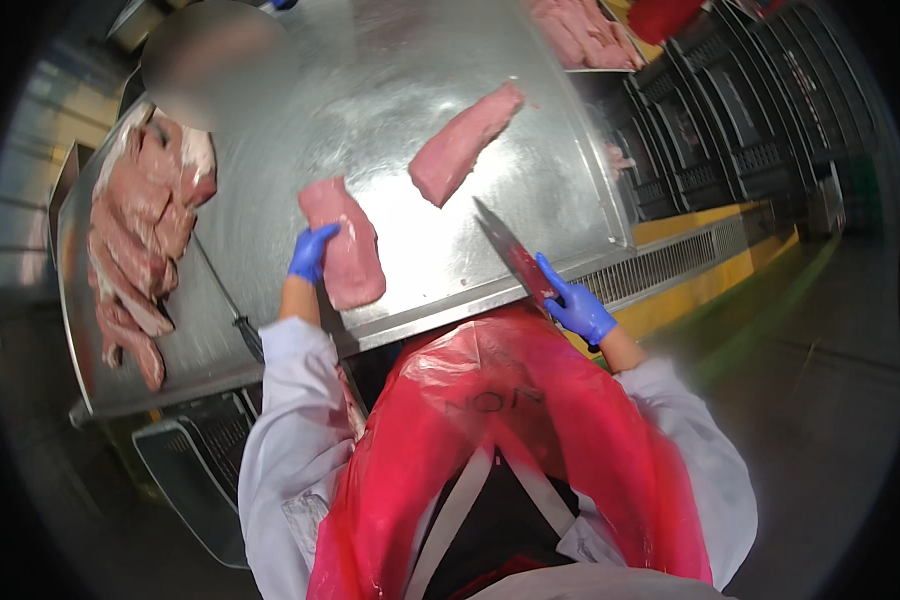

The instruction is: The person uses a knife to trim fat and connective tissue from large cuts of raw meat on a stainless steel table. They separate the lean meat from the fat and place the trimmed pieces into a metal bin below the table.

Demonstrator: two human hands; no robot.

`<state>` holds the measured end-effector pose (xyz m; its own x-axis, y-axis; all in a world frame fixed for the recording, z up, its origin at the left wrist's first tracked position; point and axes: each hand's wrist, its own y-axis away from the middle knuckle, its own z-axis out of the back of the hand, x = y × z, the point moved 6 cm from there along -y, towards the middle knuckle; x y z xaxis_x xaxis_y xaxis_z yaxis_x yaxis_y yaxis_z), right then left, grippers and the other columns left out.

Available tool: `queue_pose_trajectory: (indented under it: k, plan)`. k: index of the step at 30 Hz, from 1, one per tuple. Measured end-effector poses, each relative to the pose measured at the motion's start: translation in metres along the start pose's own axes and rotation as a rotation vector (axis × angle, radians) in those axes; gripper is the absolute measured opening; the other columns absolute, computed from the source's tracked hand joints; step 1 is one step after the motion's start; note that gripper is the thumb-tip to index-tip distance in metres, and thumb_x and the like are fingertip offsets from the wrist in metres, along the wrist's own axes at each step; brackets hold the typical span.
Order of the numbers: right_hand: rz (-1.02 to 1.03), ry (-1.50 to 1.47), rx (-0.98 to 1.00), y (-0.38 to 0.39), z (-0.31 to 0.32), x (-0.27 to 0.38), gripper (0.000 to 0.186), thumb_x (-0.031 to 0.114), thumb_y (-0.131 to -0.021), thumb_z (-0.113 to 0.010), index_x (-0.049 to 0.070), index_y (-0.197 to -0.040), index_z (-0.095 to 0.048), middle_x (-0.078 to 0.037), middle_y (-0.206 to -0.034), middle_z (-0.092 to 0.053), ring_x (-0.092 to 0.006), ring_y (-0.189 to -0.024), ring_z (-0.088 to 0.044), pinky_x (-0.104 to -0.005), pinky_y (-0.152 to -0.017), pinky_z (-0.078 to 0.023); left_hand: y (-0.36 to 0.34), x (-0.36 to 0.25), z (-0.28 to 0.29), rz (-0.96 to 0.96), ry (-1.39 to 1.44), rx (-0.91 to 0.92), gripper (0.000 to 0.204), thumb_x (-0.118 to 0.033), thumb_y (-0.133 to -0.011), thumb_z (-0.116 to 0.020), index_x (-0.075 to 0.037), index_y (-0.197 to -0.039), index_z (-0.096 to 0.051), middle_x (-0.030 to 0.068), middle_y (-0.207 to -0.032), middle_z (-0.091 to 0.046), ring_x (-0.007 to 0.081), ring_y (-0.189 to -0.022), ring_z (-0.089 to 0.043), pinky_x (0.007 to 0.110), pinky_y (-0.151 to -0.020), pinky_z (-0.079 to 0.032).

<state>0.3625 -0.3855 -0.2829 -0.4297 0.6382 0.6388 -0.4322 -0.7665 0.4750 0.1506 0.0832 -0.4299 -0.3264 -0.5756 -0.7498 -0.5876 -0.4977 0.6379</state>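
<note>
My blue-gloved left hand point(313, 252) grips the left edge of a flat pink meat piece point(350, 260) on the steel table point(260, 120). My blue-gloved right hand point(573, 308) holds a knife point(510, 248), its blade angled up-left over the table's front edge. A second, longer meat piece point(460, 145) lies apart, beyond the knife tip. At the left lies a heap of raw meat point(145, 230), with a thin rod with a dark handle point(245, 335) beside it.
At top right are a tray of pink meat point(585, 35) and rows of dark plastic crates point(730, 110). A yellow-edged grated platform point(660, 270) runs along the right. A dark crate point(180, 470) sits below the table's left end. Another person's blue-gloved hand point(280, 4) shows at the top.
</note>
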Motion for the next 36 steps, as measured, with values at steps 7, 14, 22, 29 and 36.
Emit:
queue_pose_trajectory:
  k: [7, 14, 22, 29, 36]
  plan:
    - [-0.189, -0.310, -0.235, 0.059, 0.024, -0.106, 0.088, 0.013, -0.090, -0.060, 0.031, -0.163, -0.014, -0.023, -0.083, -0.066, -0.0362, -0.076, -0.064, -0.0425, -0.072, -0.052, 0.064, -0.010, -0.191, -0.094, 0.615, 0.356, 0.063, -0.020, -0.091, -0.067, -0.001, -0.147, -0.044, 0.0162, -0.140, -0.058, 0.0337, -0.129, -0.056, 0.048, -0.113, -0.044]
    - [-0.137, -0.173, -0.305, 0.047, 0.101, -0.173, 0.085, 0.018, -0.091, -0.059, 0.032, -0.162, -0.015, -0.021, -0.077, -0.066, -0.0367, -0.069, -0.065, -0.0458, -0.069, -0.052, 0.022, -0.331, -0.490, -0.496, 0.569, 0.660, 0.035, -0.023, -0.098, -0.058, -0.004, -0.127, -0.060, 0.0143, -0.128, -0.066, 0.0274, -0.119, -0.063, 0.042, -0.107, -0.049]
    - [-0.079, -0.213, -0.455, 0.049, 0.167, -0.223, 0.082, 0.018, -0.093, -0.058, 0.029, -0.162, -0.015, -0.025, -0.081, -0.068, -0.0422, -0.074, -0.068, -0.0469, -0.069, -0.052, -0.152, -0.256, -0.457, -0.948, -0.760, -0.178, 0.094, -0.060, -0.087, -0.070, 0.010, -0.143, -0.042, 0.0302, -0.127, -0.059, 0.0395, -0.120, -0.059, 0.044, -0.102, -0.047]
    - [-0.285, -0.405, -0.313, 0.050, 0.143, -0.280, 0.078, 0.015, -0.094, -0.060, 0.028, -0.162, -0.023, -0.010, -0.068, -0.060, -0.0183, -0.051, -0.056, -0.0352, -0.050, -0.048, -0.092, -0.096, -0.332, -0.202, -1.577, -0.300, 0.100, -0.044, -0.064, -0.087, 0.008, -0.137, -0.044, 0.0287, -0.127, -0.061, 0.0406, -0.116, -0.063, 0.048, -0.099, -0.051]
    - [-0.153, -0.240, -0.357, 0.014, 0.157, -0.282, 0.077, 0.016, -0.094, -0.058, 0.025, -0.161, -0.022, -0.017, -0.069, -0.064, -0.0294, -0.054, -0.063, -0.0432, -0.053, -0.049, -0.081, -0.040, -0.320, 0.031, -0.272, 0.247, 0.066, -0.018, -0.075, -0.080, 0.008, -0.130, -0.056, 0.0176, -0.117, -0.067, 0.0292, -0.106, -0.067, 0.041, -0.094, -0.055]
